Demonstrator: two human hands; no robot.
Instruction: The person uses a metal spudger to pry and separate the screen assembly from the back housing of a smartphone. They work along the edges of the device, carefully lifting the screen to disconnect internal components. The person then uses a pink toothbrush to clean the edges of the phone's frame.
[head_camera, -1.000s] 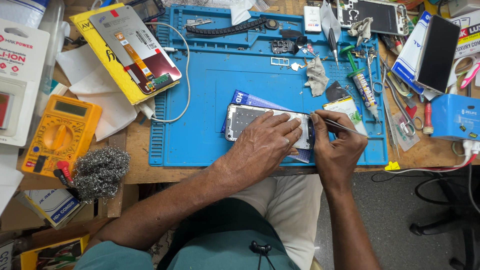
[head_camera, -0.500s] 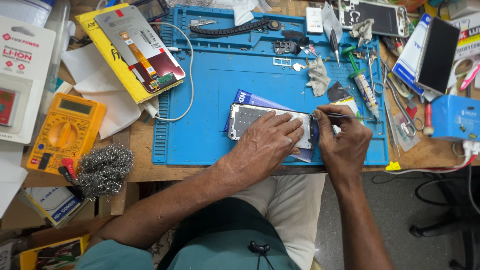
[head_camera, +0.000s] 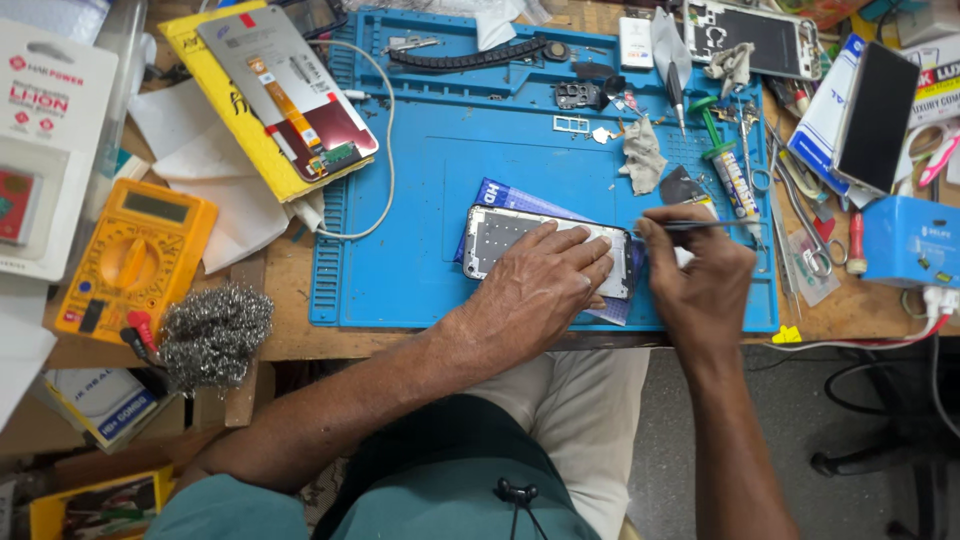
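**Two hands working on an opened phone on a blue mat**

A person is sitting at a cluttered wooden table (head_camera: 285, 335), looking down at a blue work mat (head_camera: 430, 175) that is covering its middle. An opened phone frame (head_camera: 500, 235) is lying flat near the front edge of the mat, its long side running left to right, partly over a blue printed card (head_camera: 497, 194) that is sticking out from beneath it.

The left hand (head_camera: 545, 285) is lying flat on the phone frame with fingers spread and extended, pressing down on its right half rather than closing round it. The right hand (head_camera: 705, 280) is sitting just beside the frame's right end, clenched on a thin metal tool (head_camera: 705, 225), which the thumb and fingers are pinching. The tool is lying nearly level, its shaft pointing away to the right, while the working end at the phone's edge is hiding behind the fingers.

To the left of the mat, a yellow multimeter (head_camera: 135, 260) is resting on the table, with a wad of steel wool (head_camera: 215, 335) just in front of it. A yellow box bearing a replacement screen (head_camera: 290, 95) is overlapping the mat's upper left corner, and a white cable (head_camera: 385, 150) is looping beside it. A crumpled grey cloth (head_camera: 643, 155) is lying on the mat above the right hand. A dark phone (head_camera: 878, 118) is leaning at the far right.
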